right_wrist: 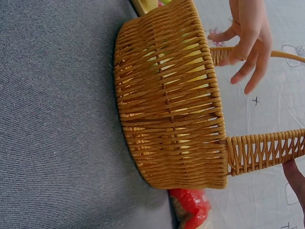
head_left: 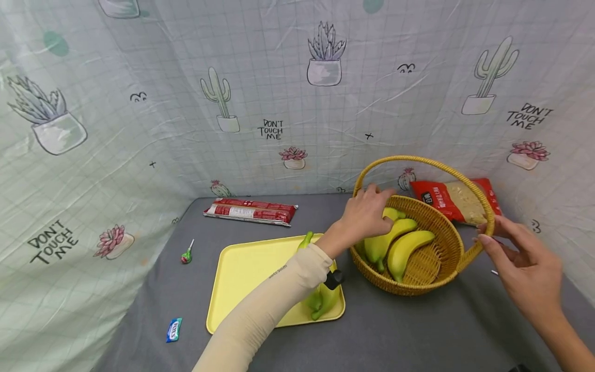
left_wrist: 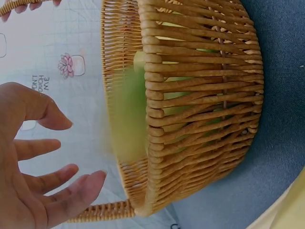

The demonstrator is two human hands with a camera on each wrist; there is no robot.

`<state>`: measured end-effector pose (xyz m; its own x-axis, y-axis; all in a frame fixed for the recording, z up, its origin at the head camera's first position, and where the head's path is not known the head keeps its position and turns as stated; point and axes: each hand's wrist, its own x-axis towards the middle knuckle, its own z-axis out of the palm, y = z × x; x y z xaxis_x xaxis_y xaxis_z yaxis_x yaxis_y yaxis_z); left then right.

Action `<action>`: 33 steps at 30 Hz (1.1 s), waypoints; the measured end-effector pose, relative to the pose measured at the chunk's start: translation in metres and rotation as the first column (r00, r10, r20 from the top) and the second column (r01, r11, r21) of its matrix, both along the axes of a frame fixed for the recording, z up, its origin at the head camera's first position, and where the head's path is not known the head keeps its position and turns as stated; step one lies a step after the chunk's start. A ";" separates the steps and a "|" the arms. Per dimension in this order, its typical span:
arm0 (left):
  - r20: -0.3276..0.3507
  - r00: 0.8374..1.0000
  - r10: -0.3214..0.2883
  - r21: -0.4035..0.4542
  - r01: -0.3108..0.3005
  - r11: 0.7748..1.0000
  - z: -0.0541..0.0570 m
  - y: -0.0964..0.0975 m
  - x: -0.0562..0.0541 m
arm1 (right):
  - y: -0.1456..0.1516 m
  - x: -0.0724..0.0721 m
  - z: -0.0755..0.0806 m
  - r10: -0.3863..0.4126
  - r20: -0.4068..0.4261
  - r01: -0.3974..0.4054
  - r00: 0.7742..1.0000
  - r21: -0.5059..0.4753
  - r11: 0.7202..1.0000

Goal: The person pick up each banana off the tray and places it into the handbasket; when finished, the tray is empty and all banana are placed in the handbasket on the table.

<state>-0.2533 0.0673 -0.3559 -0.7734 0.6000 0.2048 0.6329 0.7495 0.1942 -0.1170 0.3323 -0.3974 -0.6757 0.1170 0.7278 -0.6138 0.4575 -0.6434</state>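
Note:
Over the left side of a woven basket [head_left: 409, 288], my left hand [head_left: 368, 213] has its fingers spread and grips nothing. Below it, several yellow-green bananas [head_left: 411, 253] lie inside the basket. One greenish-yellow shape [left_wrist: 127, 114] at the basket's opening is blurred in the left wrist view. At the right, my right hand [head_left: 530, 263] pinches the basket's arched handle [head_left: 488, 219] low down between thumb and fingers. A yellow tray [head_left: 246, 268] lies left of the basket. More bananas [head_left: 329, 299] rest on its right end, partly hidden by my left forearm.
A red-and-white packet [head_left: 251, 211] lies behind the tray. Behind the basket is a red bag [head_left: 457, 201] with a see-through window. A lollipop [head_left: 186, 256] and a small blue packet [head_left: 174, 329] lie at the left. Patterned curtain surrounds the grey table.

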 end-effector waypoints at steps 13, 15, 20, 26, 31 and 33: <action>-0.004 0.999 -0.051 0.092 0.051 0.994 0.003 -0.023 0.016 | -0.001 -0.001 0.000 -0.003 0.005 0.003 1.000 -0.009 1.000; -0.015 0.999 -0.046 0.104 0.048 0.993 0.002 -0.027 0.019 | -0.001 -0.001 0.000 -0.002 0.006 0.002 1.000 -0.010 1.000; -0.036 0.999 -0.029 0.136 0.033 0.990 -0.001 -0.040 0.026 | -0.001 0.000 -0.001 -0.006 0.013 0.006 1.000 -0.008 1.000; -0.011 1.000 -0.016 0.179 0.017 0.984 0.002 -0.054 0.030 | -0.002 -0.001 -0.001 -0.007 0.009 0.007 1.000 -0.021 1.000; -0.022 1.000 0.006 0.206 -0.001 0.979 0.006 -0.066 0.032 | -0.003 0.001 0.001 -0.026 0.028 0.026 0.999 -0.005 1.000; -0.023 1.000 0.018 0.214 -0.012 0.977 0.007 -0.071 0.033 | -0.004 0.002 0.003 -0.045 0.056 0.045 0.997 0.008 0.999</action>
<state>-0.2207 -0.0036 -0.3492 -0.7749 0.5288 0.3462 0.6286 0.7019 0.3350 -0.1149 0.3286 -0.3947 -0.7100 0.1435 0.6894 -0.5553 0.4878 -0.6735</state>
